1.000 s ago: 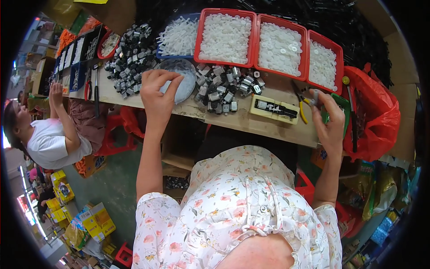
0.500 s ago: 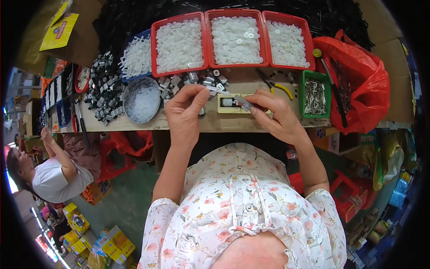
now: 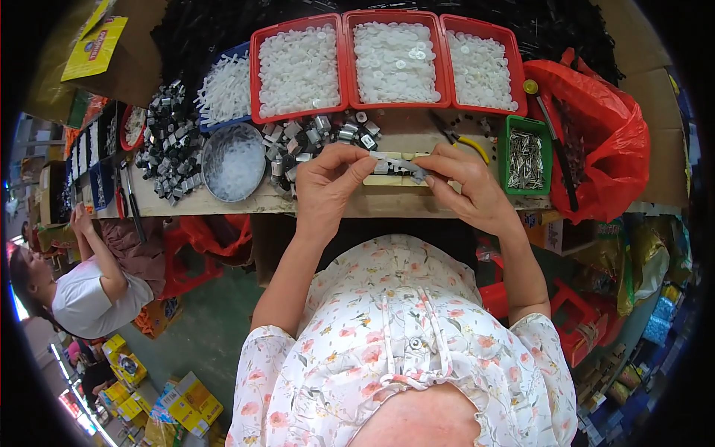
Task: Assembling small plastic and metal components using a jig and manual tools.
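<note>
The cream holder (image 3: pixel 383 180) sits on the work table (image 3: pixel 413 132), near its front edge, with a black-and-silver part (image 3: pixel 386 169) lying in it; judge this loading complete. Your left hand (image 3: pixel 328 185) pinches one end of a pale strip (image 3: pixel 399 162) between thumb and forefinger, above the holder. Your right hand (image 3: pixel 474 190) pinches a small grey piece (image 3: pixel 419 174) over the holder's right end; whether it joins the strip cannot be told. Neither is released, so treat their placement as unfinished. Stock appears ample: white parts (image 3: pixel 395 63) fill three red trays toward the table's rear edge.
</note>
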A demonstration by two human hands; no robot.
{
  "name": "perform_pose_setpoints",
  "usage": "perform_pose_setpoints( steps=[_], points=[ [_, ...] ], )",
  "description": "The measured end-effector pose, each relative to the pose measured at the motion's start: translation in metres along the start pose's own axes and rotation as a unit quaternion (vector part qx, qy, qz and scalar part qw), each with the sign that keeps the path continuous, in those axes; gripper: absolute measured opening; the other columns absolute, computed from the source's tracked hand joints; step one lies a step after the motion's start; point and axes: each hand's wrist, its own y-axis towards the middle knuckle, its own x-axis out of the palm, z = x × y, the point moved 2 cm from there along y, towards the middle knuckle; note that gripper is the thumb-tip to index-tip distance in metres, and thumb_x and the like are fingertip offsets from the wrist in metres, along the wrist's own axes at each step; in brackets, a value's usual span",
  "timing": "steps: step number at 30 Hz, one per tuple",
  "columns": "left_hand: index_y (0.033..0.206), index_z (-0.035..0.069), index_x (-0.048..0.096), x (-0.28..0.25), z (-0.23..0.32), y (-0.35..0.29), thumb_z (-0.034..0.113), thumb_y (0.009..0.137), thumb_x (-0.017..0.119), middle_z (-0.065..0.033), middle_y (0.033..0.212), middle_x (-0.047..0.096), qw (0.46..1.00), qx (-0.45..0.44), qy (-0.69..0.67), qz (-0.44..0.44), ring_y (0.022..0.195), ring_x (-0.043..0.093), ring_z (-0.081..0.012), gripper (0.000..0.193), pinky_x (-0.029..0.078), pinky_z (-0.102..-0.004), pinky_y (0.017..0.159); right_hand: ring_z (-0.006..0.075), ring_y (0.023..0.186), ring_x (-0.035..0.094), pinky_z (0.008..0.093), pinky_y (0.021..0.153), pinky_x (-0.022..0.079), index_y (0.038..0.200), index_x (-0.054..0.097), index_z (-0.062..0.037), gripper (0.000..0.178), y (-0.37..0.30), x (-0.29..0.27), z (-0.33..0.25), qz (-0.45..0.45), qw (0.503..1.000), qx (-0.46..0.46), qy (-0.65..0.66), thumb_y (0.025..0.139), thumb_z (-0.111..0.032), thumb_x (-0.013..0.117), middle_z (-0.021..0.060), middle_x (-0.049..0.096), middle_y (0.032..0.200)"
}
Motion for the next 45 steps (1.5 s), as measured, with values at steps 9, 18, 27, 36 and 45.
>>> perform_pose_setpoints(
  steps=[9, 18, 27, 36, 45],
  points=[
    [0.089, 0.002, 0.076, 0.007, -0.01, -0.002, 0.012, 0.086, 0.08, 0.0034, 0.08, 0.061, 0.997, -0.007, 0.071, -0.007, 0.068, 0.045, -0.0039, 0.012, 0.035, -0.0213, 0.061, 0.0289, 0.079, 0.057, 0.0381, 0.071, 0.045, 0.115, 0.064, 0.0038, 0.027, 0.0, 0.0, -0.005, 0.032, 0.998, -0.007, -0.062, 0.089, -0.003, 0.064, 0.0136, 0.055, 0.087],
    [0.092, 0.003, 0.076, 0.024, -0.005, -0.007, 0.009, 0.083, 0.08, -0.0025, 0.082, 0.064, 0.977, 0.063, 0.205, -0.018, 0.078, 0.054, -0.0108, 0.012, 0.042, -0.0256, 0.066, 0.0264, 0.08, 0.058, 0.0361, 0.069, 0.047, 0.106, 0.067, 0.0041, 0.031, -0.012, -0.007, 0.003, 0.061, 0.995, -0.006, -0.074, 0.083, -0.015, 0.078, 0.012, 0.056, 0.086],
    [0.097, 0.001, 0.074, 0.034, 0.004, 0.004, 0.003, 0.077, 0.079, -0.0081, 0.086, 0.066, 0.844, 0.341, 0.4, -0.109, 0.087, 0.063, -0.0253, 0.02, 0.05, -0.0335, 0.073, 0.0272, 0.078, 0.06, 0.0375, 0.069, 0.048, 0.103, 0.066, 0.004, 0.032, -0.021, -0.008, 0.012, 0.046, 0.998, 0.006, -0.038, 0.081, -0.015, 0.079, 0.0125, 0.058, 0.087],
    [0.094, 0.0, 0.072, 0.034, -0.009, 0.008, 0.007, 0.08, 0.076, -0.01, 0.085, 0.066, 0.897, 0.219, 0.364, -0.12, 0.084, 0.062, -0.0247, 0.016, 0.05, -0.0337, 0.073, 0.0286, 0.081, 0.06, 0.0392, 0.074, 0.043, 0.102, 0.068, -0.0008, 0.031, -0.023, -0.01, 0.011, 0.05, 0.974, -0.081, -0.208, 0.078, -0.017, 0.079, 0.01, 0.06, 0.089],
    [0.094, 0.001, 0.071, 0.031, -0.021, 0.013, 0.008, 0.077, 0.078, -0.0096, 0.087, 0.065, 0.851, 0.29, 0.427, -0.101, 0.087, 0.059, -0.0289, 0.019, 0.049, -0.0396, 0.074, 0.0277, 0.08, 0.06, 0.0389, 0.071, 0.043, 0.101, 0.067, -0.0018, 0.025, -0.023, -0.021, 0.042, 0.02, 0.977, -0.051, -0.207, 0.081, -0.014, 0.075, 0.0094, 0.058, 0.085]
  ],
)
